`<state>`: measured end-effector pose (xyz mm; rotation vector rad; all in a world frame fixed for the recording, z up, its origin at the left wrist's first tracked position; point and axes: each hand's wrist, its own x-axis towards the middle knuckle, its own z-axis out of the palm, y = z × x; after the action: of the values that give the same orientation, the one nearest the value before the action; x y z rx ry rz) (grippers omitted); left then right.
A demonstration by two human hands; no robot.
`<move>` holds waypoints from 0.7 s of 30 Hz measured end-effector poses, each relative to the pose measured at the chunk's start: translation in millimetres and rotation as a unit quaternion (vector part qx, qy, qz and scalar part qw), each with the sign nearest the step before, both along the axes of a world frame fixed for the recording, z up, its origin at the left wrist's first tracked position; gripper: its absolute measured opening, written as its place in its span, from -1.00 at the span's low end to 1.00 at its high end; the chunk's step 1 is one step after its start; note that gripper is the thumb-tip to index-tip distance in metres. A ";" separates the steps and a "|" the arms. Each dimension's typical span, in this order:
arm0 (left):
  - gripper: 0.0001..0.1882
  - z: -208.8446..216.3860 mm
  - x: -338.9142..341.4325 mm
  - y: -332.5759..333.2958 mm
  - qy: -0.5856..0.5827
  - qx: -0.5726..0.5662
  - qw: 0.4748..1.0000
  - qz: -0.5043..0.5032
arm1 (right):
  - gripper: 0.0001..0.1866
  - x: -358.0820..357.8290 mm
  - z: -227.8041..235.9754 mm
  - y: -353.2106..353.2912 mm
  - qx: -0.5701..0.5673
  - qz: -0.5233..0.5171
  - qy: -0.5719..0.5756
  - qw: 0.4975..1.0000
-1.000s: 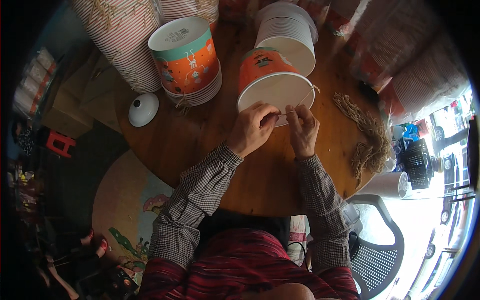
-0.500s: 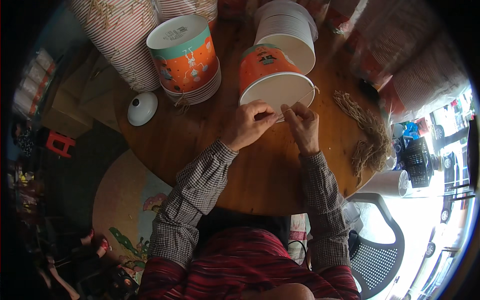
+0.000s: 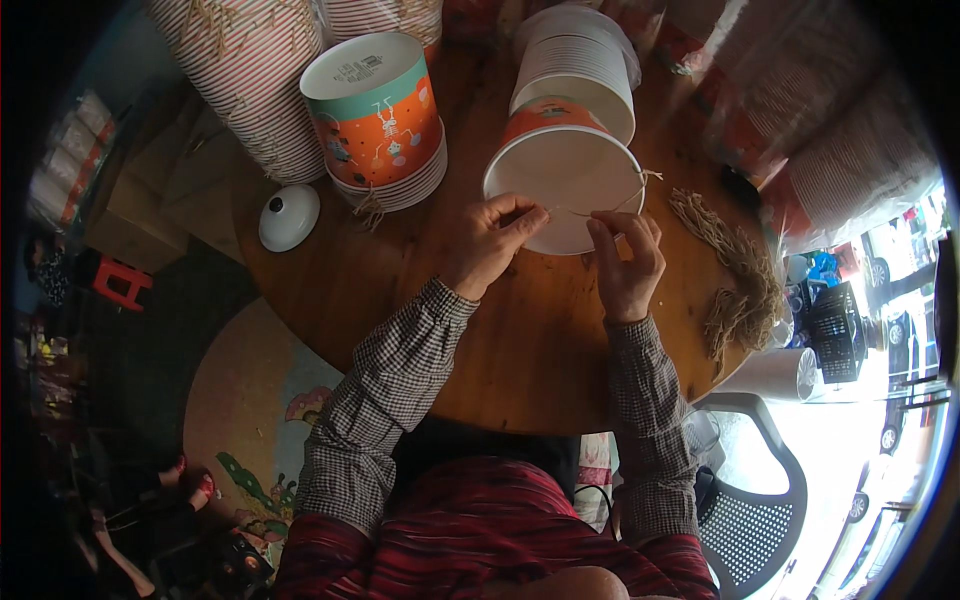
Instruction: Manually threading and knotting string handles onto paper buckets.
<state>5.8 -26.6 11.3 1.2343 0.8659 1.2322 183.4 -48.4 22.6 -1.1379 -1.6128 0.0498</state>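
An orange paper bucket (image 3: 562, 178) lies tipped on the table with its white mouth toward me. A thin twine cord (image 3: 575, 211) runs from a knot at its right rim across the front of the mouth. My left hand (image 3: 492, 245) is closed at the lower left rim, thumb and fingertips pinching the cord's end. Just beyond the lower right rim, my right hand (image 3: 630, 265) pinches the cord between thumb and finger. A loose bundle of tan twine cords (image 3: 735, 265) lies on the table to the right.
A stack of orange buckets (image 3: 380, 125) stands upside down at the left, beside a white lid (image 3: 289, 217) with a dark knob. Behind my bucket lies a stack of white-rimmed buckets (image 3: 575, 75). Tall bucket stacks (image 3: 245, 85) rise back left; plastic-wrapped ones (image 3: 840, 160) lie right.
The bucket's mouth has turned up more toward me. My right hand has moved right and slightly nearer, away from my left, and the cord between them shows more.
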 end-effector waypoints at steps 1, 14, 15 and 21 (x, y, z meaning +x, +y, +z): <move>-0.79 -0.2 0.4 -0.3 0.000 0.000 1.000 0.001 | -0.90 -0.6 1.2 -0.3 0.024 -0.027 -0.047 0.998; -0.85 -10.5 5.6 -1.0 0.082 0.141 0.986 0.024 | -0.82 -12.6 -2.7 -4.9 -0.259 0.180 0.287 0.904; -0.86 -10.2 6.8 -1.5 0.092 0.142 0.985 0.023 | -0.83 -11.2 -3.6 -4.4 -0.264 0.191 0.308 0.894; -0.89 -12.4 5.8 2.6 0.131 0.205 0.969 0.043 | -0.90 -10.4 -12.9 -2.5 -0.209 0.155 0.249 0.933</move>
<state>11.6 -24.1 -1.1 1.7378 0.8863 1.3815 173.0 -50.9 9.7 -1.0591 -1.3285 0.8589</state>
